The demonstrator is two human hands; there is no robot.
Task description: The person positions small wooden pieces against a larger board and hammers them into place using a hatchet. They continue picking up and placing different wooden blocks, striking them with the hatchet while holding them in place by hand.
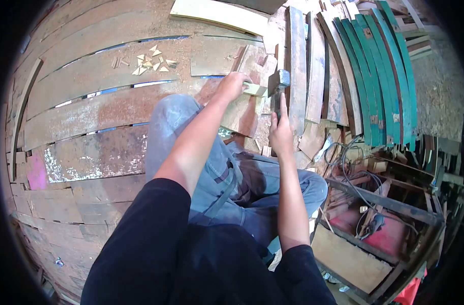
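Note:
My left hand [233, 86] is closed around a short pale wooden strip [254, 90], its free end sticking out to the right of my fingers. My right hand [281, 136] grips the handle of a hatchet [279, 80], index finger stretched along the handle. The metal head has a blocky back and a dark blade side facing left, right at the end of the strip. Under both lies a worn wooden board [246, 113] with sawdust and scraps around it. My bent legs in blue jeans [176, 119] frame the spot.
Small triangular offcuts [153, 63] lie on the plank floor [110, 114] to the left. Curved green slats [379, 81] and bare wooden slats [297, 61] stand at right. A wooden frame [389, 203] with tangled cables [351, 160] sits lower right. A pale board [219, 15] lies ahead.

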